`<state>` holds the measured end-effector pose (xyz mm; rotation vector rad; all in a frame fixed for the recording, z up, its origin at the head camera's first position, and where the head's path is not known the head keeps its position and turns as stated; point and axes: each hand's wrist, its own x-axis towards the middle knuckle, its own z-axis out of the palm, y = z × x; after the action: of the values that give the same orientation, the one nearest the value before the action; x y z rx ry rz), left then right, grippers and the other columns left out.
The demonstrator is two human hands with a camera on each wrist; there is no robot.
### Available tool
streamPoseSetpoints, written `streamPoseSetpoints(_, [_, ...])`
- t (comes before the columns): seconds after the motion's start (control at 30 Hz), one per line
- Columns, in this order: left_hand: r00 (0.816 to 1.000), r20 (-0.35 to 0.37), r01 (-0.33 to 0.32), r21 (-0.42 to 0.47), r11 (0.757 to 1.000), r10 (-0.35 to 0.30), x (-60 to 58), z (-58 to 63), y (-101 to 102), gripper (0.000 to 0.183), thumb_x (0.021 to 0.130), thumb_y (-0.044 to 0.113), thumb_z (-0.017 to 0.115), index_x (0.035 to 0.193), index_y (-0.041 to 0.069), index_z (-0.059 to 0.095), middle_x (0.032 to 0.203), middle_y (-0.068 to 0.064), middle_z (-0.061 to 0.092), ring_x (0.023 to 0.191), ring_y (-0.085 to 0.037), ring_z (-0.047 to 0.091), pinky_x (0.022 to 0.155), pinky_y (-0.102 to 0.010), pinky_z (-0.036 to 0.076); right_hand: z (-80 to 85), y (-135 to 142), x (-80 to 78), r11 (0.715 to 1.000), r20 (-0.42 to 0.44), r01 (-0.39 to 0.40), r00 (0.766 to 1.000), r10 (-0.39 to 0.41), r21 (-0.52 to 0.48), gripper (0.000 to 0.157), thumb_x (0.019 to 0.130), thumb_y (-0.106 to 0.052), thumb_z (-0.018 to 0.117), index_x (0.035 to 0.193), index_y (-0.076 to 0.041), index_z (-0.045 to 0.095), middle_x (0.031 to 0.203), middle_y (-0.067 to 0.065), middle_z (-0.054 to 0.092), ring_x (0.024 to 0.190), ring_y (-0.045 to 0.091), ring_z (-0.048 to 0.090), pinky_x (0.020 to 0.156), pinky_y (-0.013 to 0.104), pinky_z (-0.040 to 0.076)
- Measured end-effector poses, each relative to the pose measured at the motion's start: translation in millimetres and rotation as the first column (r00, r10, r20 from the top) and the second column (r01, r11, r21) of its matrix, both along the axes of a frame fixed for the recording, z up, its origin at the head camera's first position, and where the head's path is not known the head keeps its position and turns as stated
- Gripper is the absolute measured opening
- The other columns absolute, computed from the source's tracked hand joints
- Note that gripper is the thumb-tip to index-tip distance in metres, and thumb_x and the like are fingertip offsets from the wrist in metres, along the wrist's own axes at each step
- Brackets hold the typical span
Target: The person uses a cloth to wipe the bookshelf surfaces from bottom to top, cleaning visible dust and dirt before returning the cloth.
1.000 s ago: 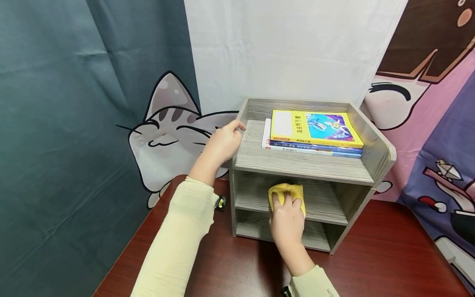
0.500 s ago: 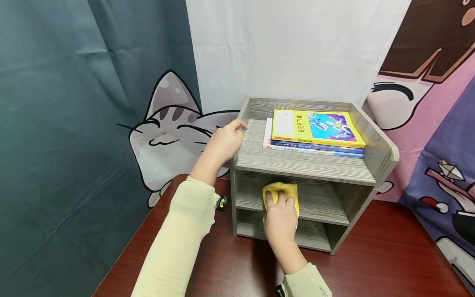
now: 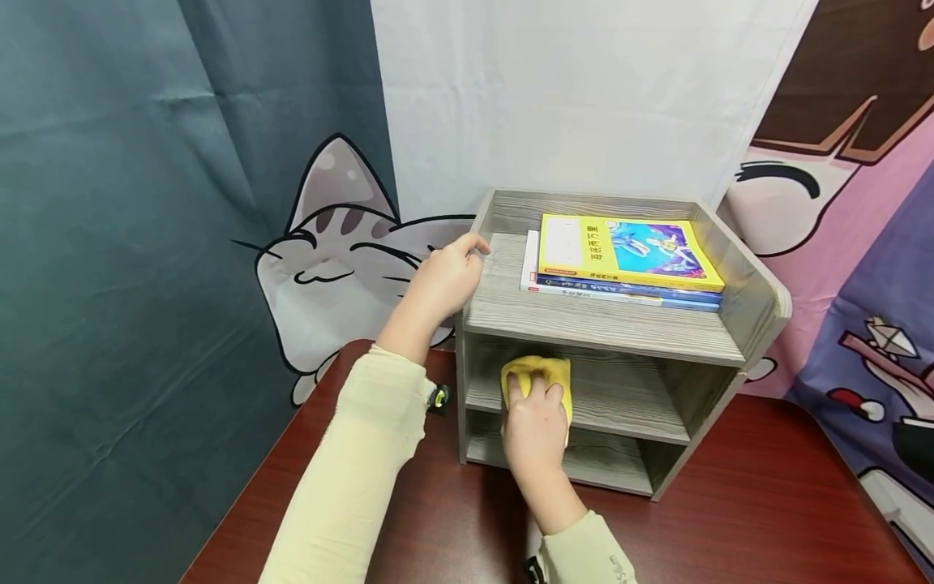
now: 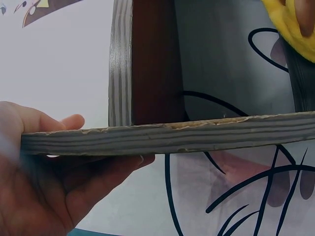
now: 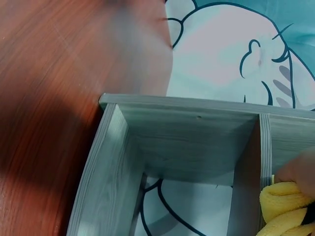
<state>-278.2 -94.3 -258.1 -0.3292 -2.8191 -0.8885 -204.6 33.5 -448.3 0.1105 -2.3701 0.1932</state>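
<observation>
A small grey wood-grain shelf unit [image 3: 598, 334] stands on the table. My left hand [image 3: 445, 276] grips the upper part of its left side panel; in the left wrist view the thumb and the fingers lie on opposite faces of that panel [image 4: 197, 136]. With bent fingers my right hand [image 3: 536, 434] holds a yellow cloth [image 3: 549, 371] at the middle shelf [image 3: 620, 418], towards its left end. The cloth [image 5: 283, 204] shows bunched in the right wrist view, beside a shelf board's front edge. Its underside is hidden.
Several stacked books [image 3: 627, 253], a yellow one uppermost, lie on the unit's top level. The bottom compartment [image 3: 601, 466] sits just above the reddish-brown table [image 3: 759, 487]. Curtains printed with cartoon figures [image 3: 321, 276] hang close behind and at the sides.
The right hand and the yellow cloth have slid left along the middle shelf. My left hand keeps its place on the side panel.
</observation>
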Motion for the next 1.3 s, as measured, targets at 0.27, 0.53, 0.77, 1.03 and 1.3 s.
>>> streamPoseSetpoints(0.27, [1.000, -0.011, -0.004, -0.006, 1.000, 0.004, 0.0, 0.3, 0, 0.037, 0.095, 0.023, 0.027, 0.122, 0.027, 0.052, 0.077, -0.011, 0.052, 0.060, -0.024, 0.046, 0.057, -0.035, 0.038, -0.1, -8, -1.9, 1.000, 0.009, -0.009, 1.000, 0.009, -0.012, 0.050, 0.057, -0.011, 0.075, 0.107, -0.013, 0.068, 0.100, 0.019, 0.057, 0.078, 0.038, 0.046, 0.050, 0.039, 0.041])
streamPoseSetpoints(0.53, [1.000, -0.011, -0.010, -0.003, 1.000, 0.010, -0.5, -0.4, 0, 0.037, 0.095, 0.023, 0.028, 0.123, 0.027, 0.052, 0.097, -0.009, 0.057, 0.064, -0.024, 0.049, 0.058, -0.035, 0.039, 0.7, -17, -2.7, 1.000, 0.005, -0.014, 1.000, 0.014, -0.016, 0.049, 0.058, -0.009, 0.073, 0.106, -0.013, 0.068, 0.097, 0.018, 0.057, 0.077, 0.037, 0.046, 0.051, 0.038, 0.040])
streamPoseSetpoints(0.77, [1.000, -0.012, -0.008, -0.003, 1.000, 0.008, -0.4, 0.0, 0, 0.037, 0.096, 0.023, 0.028, 0.123, 0.026, 0.052, 0.097, -0.009, 0.058, 0.061, -0.025, 0.047, 0.057, -0.035, 0.039, 2.0, -25, -3.3, 1.000, 0.019, -0.010, 1.000, 0.010, -0.018, 0.050, 0.058, -0.008, 0.072, 0.107, -0.014, 0.067, 0.095, 0.018, 0.056, 0.078, 0.037, 0.046, 0.052, 0.037, 0.041])
streamPoseSetpoints(1.03, [1.000, -0.022, 0.003, 0.003, 1.000, -0.003, -0.8, -0.2, 2, 0.035, 0.096, 0.023, 0.029, 0.122, 0.026, 0.053, 0.101, -0.009, 0.059, 0.068, -0.025, 0.051, 0.064, -0.036, 0.041, 3.5, -35, -3.6, 0.999, 0.092, -0.005, 0.996, 0.009, -0.045, 0.055, 0.059, -0.010, 0.074, 0.113, -0.015, 0.065, 0.101, 0.019, 0.056, 0.082, 0.038, 0.046, 0.053, 0.036, 0.041])
streamPoseSetpoints(1.3, [1.000, -0.026, -0.011, 0.006, 1.000, 0.011, -1.2, -1.2, 0, 0.034, 0.096, 0.023, 0.030, 0.120, 0.028, 0.053, 0.104, -0.007, 0.059, 0.068, -0.025, 0.052, 0.064, -0.036, 0.041, 3.0, -41, -4.6, 0.997, 0.126, -0.014, 0.992, 0.024, -0.080, 0.058, 0.061, -0.013, 0.079, 0.116, -0.016, 0.064, 0.103, 0.018, 0.056, 0.082, 0.038, 0.046, 0.054, 0.038, 0.043])
